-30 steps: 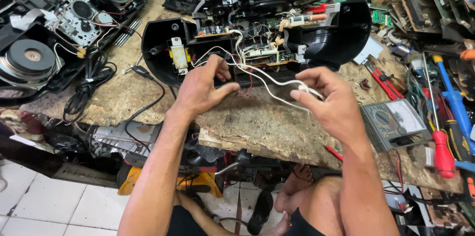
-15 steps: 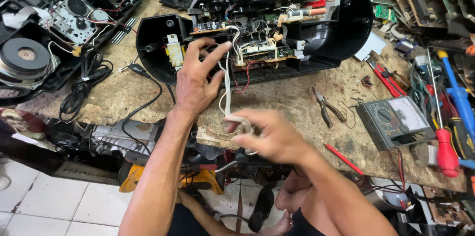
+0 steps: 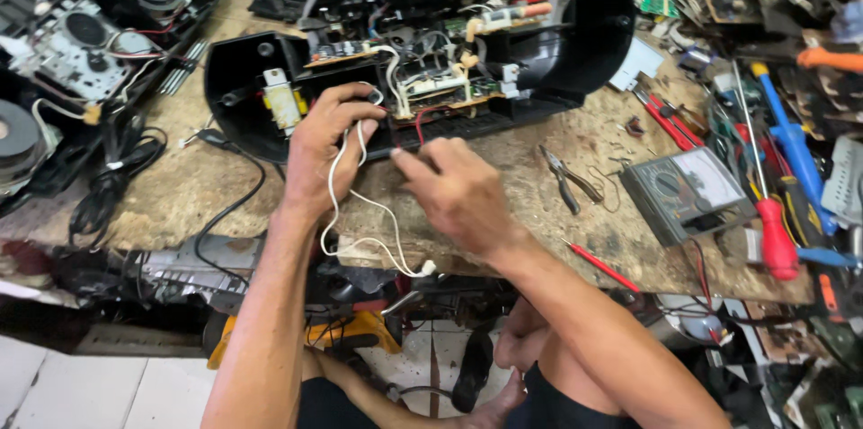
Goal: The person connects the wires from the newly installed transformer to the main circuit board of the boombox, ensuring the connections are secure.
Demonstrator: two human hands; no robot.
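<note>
Cluttered and worn, the wooden workbench (image 3: 225,186) carries an opened black plastic radio casing (image 3: 422,51). Left hand (image 3: 328,146) pinches thin white wires (image 3: 360,213) taut against the casing (slack drapes over the edge), while right hand (image 3: 454,191) hovers half-curled, holding nothing.

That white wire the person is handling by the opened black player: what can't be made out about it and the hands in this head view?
- Upper end of the white wire: hidden under the left hand.
- Right hand fingertips: seen from behind, so any pinch is hidden.
- Where the wire joins the opened player: lost among tangled parts, too small.
- Multimeter dial: too small to read.
</note>
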